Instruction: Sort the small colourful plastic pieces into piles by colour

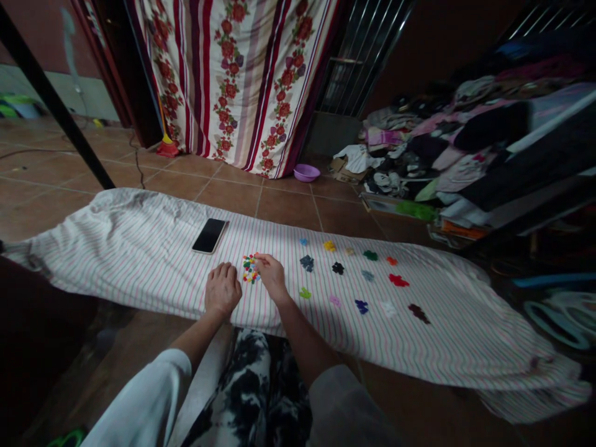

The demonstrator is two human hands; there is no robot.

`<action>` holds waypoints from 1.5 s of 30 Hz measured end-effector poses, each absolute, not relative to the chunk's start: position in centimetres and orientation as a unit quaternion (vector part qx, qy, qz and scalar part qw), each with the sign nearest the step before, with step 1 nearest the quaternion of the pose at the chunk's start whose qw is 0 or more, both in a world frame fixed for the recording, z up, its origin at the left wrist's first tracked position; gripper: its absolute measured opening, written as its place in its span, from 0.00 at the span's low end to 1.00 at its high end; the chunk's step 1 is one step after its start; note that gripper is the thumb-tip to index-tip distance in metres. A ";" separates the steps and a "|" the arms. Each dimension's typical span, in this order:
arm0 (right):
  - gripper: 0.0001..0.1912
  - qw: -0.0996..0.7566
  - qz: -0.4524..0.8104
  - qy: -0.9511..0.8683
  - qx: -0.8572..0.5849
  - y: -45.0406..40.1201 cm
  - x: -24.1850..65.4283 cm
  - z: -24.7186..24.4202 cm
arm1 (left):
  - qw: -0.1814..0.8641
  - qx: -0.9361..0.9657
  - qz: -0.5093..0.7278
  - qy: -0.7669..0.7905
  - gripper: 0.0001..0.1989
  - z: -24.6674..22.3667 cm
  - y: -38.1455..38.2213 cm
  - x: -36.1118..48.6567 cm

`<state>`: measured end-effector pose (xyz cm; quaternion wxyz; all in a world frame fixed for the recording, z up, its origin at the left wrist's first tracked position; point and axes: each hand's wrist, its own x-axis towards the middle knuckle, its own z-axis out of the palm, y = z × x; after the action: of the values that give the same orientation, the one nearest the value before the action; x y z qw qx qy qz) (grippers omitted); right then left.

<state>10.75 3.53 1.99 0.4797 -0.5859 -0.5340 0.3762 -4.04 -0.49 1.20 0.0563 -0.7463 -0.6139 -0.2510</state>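
Small mixed-colour pieces (248, 273), looking like beads or tiny bricks, lie in a loose pile on the striped cloth (153, 248). My right hand (271, 276) reaches over the pile's right side, thumb and fingers pinched together. Whatever is between those fingertips is too small to make out. Just left of the pile, my left hand (223, 289) rests on the cloth with its fingers curled under, hiding what may be beneath. Single-colour groups are spread out to the right, among them dark grey (307, 263), black (338, 268), yellow (329, 246), red (398, 280) and brown pieces (419, 313).
A phone (209, 236) lies on the cloth beyond my left hand. Past the cloth's far edge are a tiled floor, a purple basin (306, 172) and a flowered curtain (233, 81). Clothes (447, 136) are heaped at the right. A dark pole (56, 99) slants at the left.
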 end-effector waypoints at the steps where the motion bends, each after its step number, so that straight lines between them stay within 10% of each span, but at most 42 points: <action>1: 0.11 0.509 0.423 -0.489 -0.568 3.5 10.8 2.0 | 0.056 -0.746 -0.252 -0.613 0.13 1.2 -0.5 -4.0; 12: 0.22 0.618 0.556 -0.300 -0.468 1.8 12.7 2.2 | 0.057 -0.747 -0.257 -0.611 0.14 1.4 -0.6 -4.0; 25: 0.19 0.638 0.356 -0.347 -0.588 -1.6 21.7 3.3 | 0.062 -0.751 -0.245 -0.610 0.14 1.3 -0.7 -4.1; 45: 0.16 0.472 0.115 -0.559 -0.672 -5.0 23.0 -0.6 | 0.078 -0.755 -0.229 -0.609 0.14 1.4 -0.8 -4.2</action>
<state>22.96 -5.01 -0.59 0.4715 -0.6723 -0.5589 0.1154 -4.18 -0.76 1.36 0.0777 -0.7553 -0.6093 -0.2287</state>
